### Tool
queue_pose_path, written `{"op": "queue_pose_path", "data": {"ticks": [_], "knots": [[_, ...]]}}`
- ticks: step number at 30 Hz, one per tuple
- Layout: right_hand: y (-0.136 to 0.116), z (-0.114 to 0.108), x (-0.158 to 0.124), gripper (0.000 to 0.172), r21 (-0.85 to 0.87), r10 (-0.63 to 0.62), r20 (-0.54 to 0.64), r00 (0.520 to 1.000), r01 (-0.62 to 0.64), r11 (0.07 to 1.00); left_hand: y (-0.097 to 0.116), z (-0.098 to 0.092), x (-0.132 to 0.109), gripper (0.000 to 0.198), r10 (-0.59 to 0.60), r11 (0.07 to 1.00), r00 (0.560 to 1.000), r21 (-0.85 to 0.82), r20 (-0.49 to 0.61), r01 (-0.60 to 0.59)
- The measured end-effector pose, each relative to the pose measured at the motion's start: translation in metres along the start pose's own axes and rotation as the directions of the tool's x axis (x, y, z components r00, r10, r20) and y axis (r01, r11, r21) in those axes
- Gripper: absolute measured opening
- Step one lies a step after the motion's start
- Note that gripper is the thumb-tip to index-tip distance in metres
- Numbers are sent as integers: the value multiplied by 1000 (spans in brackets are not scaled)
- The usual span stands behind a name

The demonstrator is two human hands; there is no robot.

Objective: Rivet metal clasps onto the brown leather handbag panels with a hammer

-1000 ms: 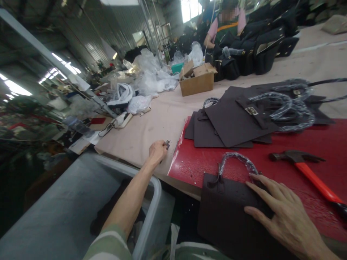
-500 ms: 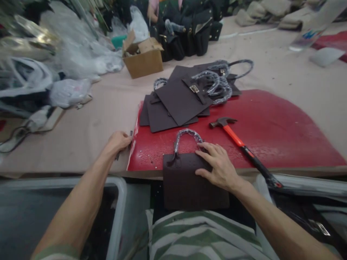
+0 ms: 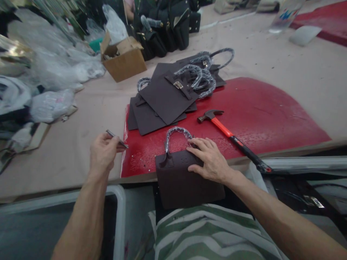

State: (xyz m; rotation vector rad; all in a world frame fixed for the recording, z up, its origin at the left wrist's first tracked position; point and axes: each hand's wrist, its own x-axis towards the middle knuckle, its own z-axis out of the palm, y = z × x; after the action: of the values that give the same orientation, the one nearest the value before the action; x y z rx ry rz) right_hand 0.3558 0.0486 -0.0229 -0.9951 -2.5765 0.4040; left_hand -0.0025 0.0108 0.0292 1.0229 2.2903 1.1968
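A small dark metal tool (image 3: 117, 139) is pinched in my left hand (image 3: 104, 151), just above the left edge of the red sheet (image 3: 260, 104). My right hand (image 3: 210, 160) lies with fingers spread on the upper right part of a dark brown bag panel (image 3: 184, 187), its fingertips by the base of the plastic-wrapped handle (image 3: 177, 130). The panel overhangs the table's front edge. To the right rests a claw hammer (image 3: 223, 128) with a red and black grip. Behind is a pile of brown panels (image 3: 168, 97) with wrapped handles.
A cardboard box (image 3: 126, 65) and black bags (image 3: 173, 29) stand at the back. Plastic wrapping (image 3: 51, 104) lies at the left. Grey bins (image 3: 120, 202) sit below the table edge. A clear bottle (image 3: 284, 18) is at the back right.
My left hand has lifted from the table with the metal tool and turned. My right hand stays on the panel. The whole view has shifted, with the scene tilting.
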Motion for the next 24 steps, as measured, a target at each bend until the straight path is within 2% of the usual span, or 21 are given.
{"op": "queue_pose_path", "data": {"ticks": [1, 2, 4, 6, 8, 11, 17, 21, 24], "knots": [[0, 0, 0, 62, -1, 1, -4, 1000, -1, 1000, 9, 13, -23, 22, 17, 972, 994, -237, 110, 9], [0, 0, 0, 62, -3, 2, -7, 1000, -2, 1000, 17, 28, -46, 28, 54, 928, 976, -371, 210, 28], [0, 0, -1, 62, -4, 4, -8, 1000, -4, 1000, 29, 63, -89, 32, 143, 877, 928, -478, 345, 42], [0, 1, -1, 63, -8, 6, 0, 1000, -6, 1000, 33, 93, -119, 24, 239, 862, 907, -505, 347, -34], [0, 1, -1, 64, -10, 3, 3, 1000, -3, 1000, 30, 113, -134, 16, 319, 859, 901, -492, 295, -143], [0, 2, -2, 65, -6, -4, -4, 1000, 4, 1000, 23, 120, -138, 10, 377, 856, 892, -462, 250, -232], [0, 2, -2, 64, 5, 3, -12, 1000, -3, 1000, 17, 117, -141, 8, 388, 837, 894, -493, 224, -239], [0, 1, -3, 63, 22, -3, -18, 1000, 4, 1000, 13, 122, -145, 10, 408, 828, 897, -482, 169, -286], [0, 1, -3, 63, 35, -5, -14, 1000, 5, 999, 10, 124, -144, 8, 449, 828, 879, -445, 159, -342]]}}
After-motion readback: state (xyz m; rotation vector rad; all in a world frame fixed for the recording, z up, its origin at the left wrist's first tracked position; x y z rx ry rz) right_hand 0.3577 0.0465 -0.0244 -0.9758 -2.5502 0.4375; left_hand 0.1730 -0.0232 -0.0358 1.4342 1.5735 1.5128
